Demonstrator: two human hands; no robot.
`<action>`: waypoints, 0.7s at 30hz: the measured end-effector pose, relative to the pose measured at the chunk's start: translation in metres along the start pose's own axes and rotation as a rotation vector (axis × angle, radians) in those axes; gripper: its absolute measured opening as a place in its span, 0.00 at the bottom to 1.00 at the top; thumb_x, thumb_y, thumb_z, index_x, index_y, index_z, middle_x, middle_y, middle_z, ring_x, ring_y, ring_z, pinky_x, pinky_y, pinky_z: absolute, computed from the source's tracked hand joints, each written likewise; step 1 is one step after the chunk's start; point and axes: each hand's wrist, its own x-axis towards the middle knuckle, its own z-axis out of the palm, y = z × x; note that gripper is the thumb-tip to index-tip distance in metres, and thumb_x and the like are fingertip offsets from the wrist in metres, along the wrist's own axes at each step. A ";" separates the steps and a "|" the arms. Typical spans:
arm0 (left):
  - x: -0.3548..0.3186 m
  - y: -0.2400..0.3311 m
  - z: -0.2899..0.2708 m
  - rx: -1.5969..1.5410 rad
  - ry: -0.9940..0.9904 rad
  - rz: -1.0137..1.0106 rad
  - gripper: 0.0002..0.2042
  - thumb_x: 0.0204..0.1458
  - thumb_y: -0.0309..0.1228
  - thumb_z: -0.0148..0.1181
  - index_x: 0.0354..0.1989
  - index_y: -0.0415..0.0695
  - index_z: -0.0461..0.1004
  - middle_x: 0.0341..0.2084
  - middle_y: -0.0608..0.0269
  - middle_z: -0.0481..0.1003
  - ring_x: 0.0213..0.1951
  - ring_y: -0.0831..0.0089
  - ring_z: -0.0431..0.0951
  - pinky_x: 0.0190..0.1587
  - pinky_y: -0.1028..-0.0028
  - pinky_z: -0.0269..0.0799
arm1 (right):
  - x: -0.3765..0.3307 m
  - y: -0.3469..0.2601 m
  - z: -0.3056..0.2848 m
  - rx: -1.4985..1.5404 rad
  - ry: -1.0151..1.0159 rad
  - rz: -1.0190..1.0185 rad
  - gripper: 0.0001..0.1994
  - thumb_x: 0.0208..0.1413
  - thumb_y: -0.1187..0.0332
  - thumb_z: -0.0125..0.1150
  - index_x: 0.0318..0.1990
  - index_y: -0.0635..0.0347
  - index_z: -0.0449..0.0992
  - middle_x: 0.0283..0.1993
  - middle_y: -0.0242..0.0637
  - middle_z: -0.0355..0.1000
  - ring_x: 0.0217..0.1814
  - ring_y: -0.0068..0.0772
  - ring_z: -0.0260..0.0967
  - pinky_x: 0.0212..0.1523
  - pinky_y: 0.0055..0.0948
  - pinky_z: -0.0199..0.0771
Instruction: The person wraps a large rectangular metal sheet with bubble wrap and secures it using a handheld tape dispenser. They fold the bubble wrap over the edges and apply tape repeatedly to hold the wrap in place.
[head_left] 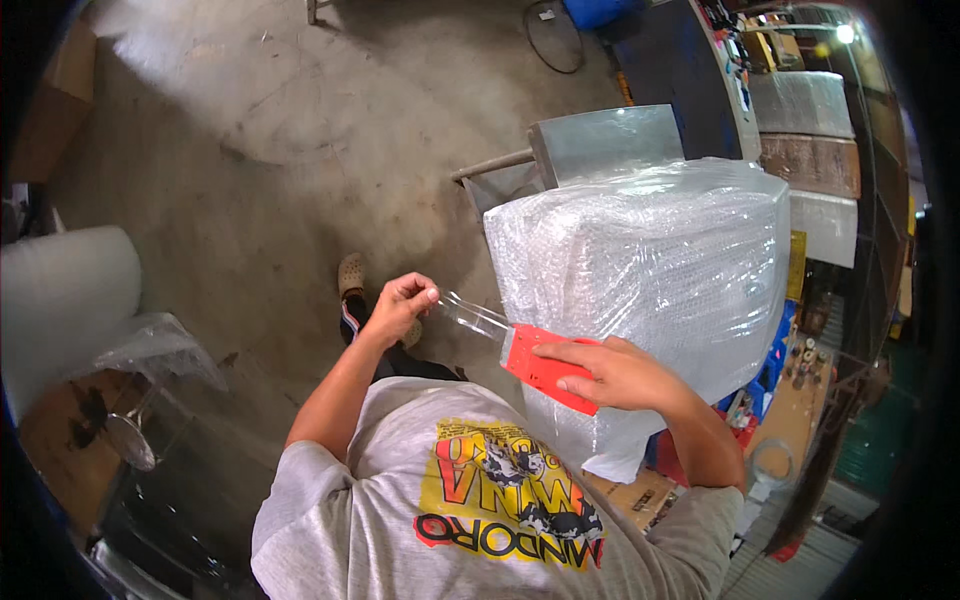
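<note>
My right hand (pixel 622 372) grips a red tape dispenser (pixel 545 370), its fingers lying along the body. From the dispenser's front a strip of clear tape (pixel 472 314) stretches to my left hand (pixel 402 303), which pinches its free end between thumb and fingers. Just beyond and beside the dispenser stands a large bulky item in bubble wrap (pixel 640 270), with clear plastic film over its top. What lies inside the wrap cannot be made out. The tape hangs in the air, left of the wrapped item.
Behind the wrapped item is a grey metal panel (pixel 610 145) next to a pole. Stacked wrapped boxes (pixel 808 165) line the right side, near a workbench (pixel 800 400) with small parts. A roll of bubble wrap (pixel 70 275) sits at the left, a cardboard box (pixel 55 100) farther back.
</note>
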 end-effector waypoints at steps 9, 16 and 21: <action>0.020 0.065 0.052 -0.056 -0.181 0.267 0.07 0.59 0.31 0.67 0.36 0.41 0.77 0.29 0.71 0.76 0.33 0.82 0.73 0.38 0.78 0.70 | -0.077 -0.024 -0.048 -0.301 0.230 -0.103 0.25 0.55 0.62 0.66 0.63 0.43 0.74 0.45 0.45 0.79 0.32 0.54 0.76 0.36 0.45 0.77; 0.088 0.249 0.156 0.776 -0.795 0.313 0.07 0.60 0.30 0.64 0.36 0.39 0.77 0.28 0.69 0.76 0.34 0.81 0.72 0.37 0.74 0.69 | -0.098 -0.016 0.104 0.421 0.749 0.003 0.29 0.58 0.65 0.67 0.68 0.48 0.69 0.50 0.51 0.77 0.48 0.52 0.78 0.49 0.39 0.79; 0.171 0.255 0.278 1.230 -1.423 0.536 0.07 0.57 0.30 0.62 0.36 0.38 0.77 0.27 0.58 0.77 0.31 0.72 0.75 0.37 0.68 0.71 | 0.038 -0.097 0.170 1.227 1.494 0.105 0.29 0.63 0.67 0.63 0.71 0.59 0.63 0.64 0.52 0.70 0.62 0.38 0.71 0.60 0.33 0.72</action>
